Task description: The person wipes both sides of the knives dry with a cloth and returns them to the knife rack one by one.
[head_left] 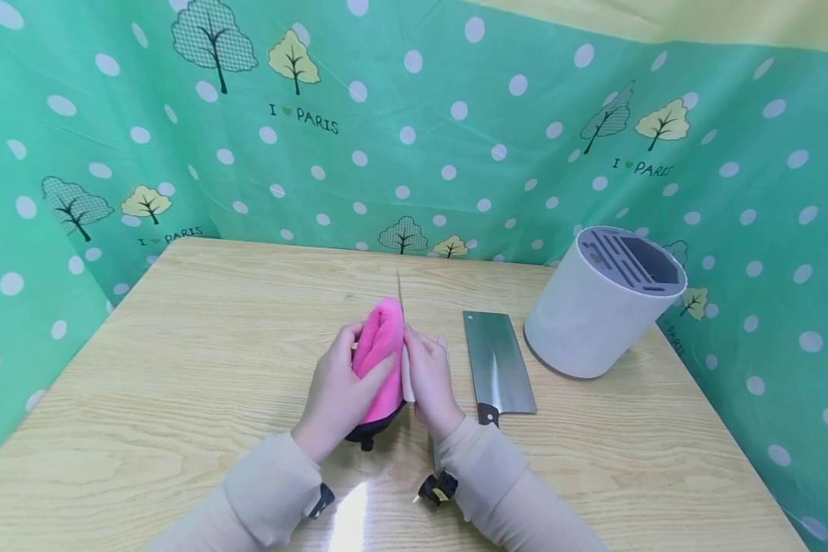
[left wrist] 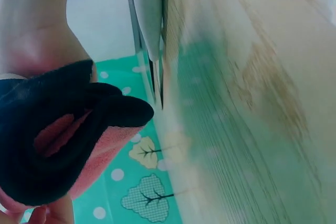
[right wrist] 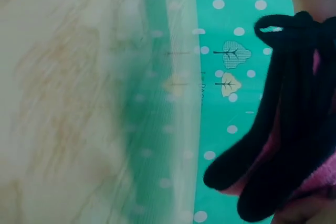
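Observation:
A folded pink cloth with a black edge and a small loop (head_left: 384,360) is held up in my left hand (head_left: 345,383), thumb across its near face. Against its right side stands a slim knife with a white handle (head_left: 408,379), its thin blade pointing away past the top of the cloth. My right hand (head_left: 431,376) pinches this knife beside the cloth. In the left wrist view, the black edge (left wrist: 113,111) hangs in folds near the hand. The right wrist view shows the loop (right wrist: 273,27) and dark folds; the knife is hidden there.
Right of my hands lies a cleaver (head_left: 500,364) with a dark handle, partly under my right sleeve. Another knife (head_left: 437,456) lies beneath my right wrist, mostly covered. A white round knife block (head_left: 579,314) stands at the back right of the wooden table (head_left: 179,368).

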{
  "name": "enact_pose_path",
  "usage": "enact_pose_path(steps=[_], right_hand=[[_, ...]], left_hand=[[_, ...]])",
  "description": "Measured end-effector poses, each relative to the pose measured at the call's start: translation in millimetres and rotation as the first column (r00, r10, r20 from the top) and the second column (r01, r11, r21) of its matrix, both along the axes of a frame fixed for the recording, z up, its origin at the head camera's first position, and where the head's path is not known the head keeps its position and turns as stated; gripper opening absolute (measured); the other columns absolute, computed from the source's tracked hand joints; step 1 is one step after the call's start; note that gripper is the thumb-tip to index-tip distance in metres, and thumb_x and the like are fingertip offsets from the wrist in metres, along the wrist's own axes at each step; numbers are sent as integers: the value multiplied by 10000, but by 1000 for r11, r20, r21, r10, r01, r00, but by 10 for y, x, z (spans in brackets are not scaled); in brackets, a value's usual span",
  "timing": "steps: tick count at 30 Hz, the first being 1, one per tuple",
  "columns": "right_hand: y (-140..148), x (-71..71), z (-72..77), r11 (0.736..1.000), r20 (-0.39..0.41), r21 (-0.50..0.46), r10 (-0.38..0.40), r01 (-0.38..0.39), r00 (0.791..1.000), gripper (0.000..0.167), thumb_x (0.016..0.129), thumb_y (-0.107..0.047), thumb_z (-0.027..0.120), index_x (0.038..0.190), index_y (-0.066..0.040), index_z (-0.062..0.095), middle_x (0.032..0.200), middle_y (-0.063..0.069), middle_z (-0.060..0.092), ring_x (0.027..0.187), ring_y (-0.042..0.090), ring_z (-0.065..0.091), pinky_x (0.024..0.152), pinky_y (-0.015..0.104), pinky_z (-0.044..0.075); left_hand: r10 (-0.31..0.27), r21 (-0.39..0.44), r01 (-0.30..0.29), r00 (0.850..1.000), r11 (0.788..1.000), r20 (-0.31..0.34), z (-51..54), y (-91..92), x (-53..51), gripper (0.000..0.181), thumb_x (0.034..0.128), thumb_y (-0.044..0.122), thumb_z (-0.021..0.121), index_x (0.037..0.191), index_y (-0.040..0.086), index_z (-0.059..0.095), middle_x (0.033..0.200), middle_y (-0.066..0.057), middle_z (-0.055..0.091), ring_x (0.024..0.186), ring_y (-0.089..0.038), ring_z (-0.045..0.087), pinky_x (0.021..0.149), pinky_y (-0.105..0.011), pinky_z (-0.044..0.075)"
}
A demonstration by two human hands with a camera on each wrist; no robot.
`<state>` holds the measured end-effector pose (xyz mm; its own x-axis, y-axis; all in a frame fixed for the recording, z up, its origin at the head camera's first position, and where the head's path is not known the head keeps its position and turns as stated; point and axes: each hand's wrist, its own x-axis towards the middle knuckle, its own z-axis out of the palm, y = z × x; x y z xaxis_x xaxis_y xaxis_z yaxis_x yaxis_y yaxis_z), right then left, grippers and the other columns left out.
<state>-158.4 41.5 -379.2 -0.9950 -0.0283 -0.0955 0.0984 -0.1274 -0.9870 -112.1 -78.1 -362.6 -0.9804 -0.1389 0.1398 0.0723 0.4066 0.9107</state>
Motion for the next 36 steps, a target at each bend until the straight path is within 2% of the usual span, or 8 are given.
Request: enact_pose_path(steps=[6,13,15,17,20,23,27,36], right_hand=[[0,12,-6,999,-39,10,-41,41,998,357,1020,-266,508,1080,10,725,792,-71,698,825,70,636,1019,312,412],[-1,-26,-3,997,-60,1,-74,75,995,302,1000,-281,547,781,-148,707,635,-76,615,799,106,637,1234,386,50],[0,-33,-3,997,-59,-5,-82,82,995,305,998,-287,552,758,-166,696,628,-75,605,796,111,633,1228,364,57],[1,-31,3,996,-48,-22,-83,82,995,303,999,-289,551,787,-148,715,643,-71,603,773,110,616,1167,341,236],[1,-28,11,995,-21,-57,-81,80,996,292,998,-294,550,869,-117,743,709,-63,633,749,90,598,913,259,464],[1,-27,23,992,2,-98,-77,77,997,284,996,-294,553,869,-121,739,731,-53,635,718,71,584,680,209,511],[18,-44,36,987,21,-136,-78,80,997,284,995,-282,557,788,-151,701,723,-47,631,700,67,586,641,187,508],[68,-85,28,989,28,-110,-92,94,995,270,997,-292,545,912,-116,731,745,-57,646,741,74,605,688,211,522]], left_hand=[[1,9,-1,1000,1000,-9,12,38,36,489,894,212,713,1330,106,518,1052,-95,666,888,-190,618,746,-310,517],[-5,14,5,1000,1000,-15,-6,61,64,484,889,200,716,1325,113,525,1036,-85,672,878,-182,627,727,-305,523],[-12,12,12,1000,1000,-18,-4,70,75,485,887,194,715,1326,112,525,1035,-85,675,879,-174,629,724,-300,522],[-15,13,15,1000,1000,-19,-2,78,84,487,884,192,718,1325,118,527,1033,-82,676,879,-171,630,723,-300,524],[-23,14,23,999,1000,-25,5,90,106,475,880,188,722,1313,127,534,1021,-78,677,865,-165,630,710,-296,528],[-31,22,32,999,999,-29,2,104,129,475,877,184,729,1309,134,539,1009,-72,678,852,-156,628,696,-286,534],[-44,31,46,998,998,-52,-15,131,152,468,868,174,743,1294,132,553,989,-66,681,834,-138,628,674,-262,534],[-61,41,64,996,997,-71,-16,181,213,424,857,165,752,1242,123,580,961,-55,676,802,-120,625,654,-247,527]])
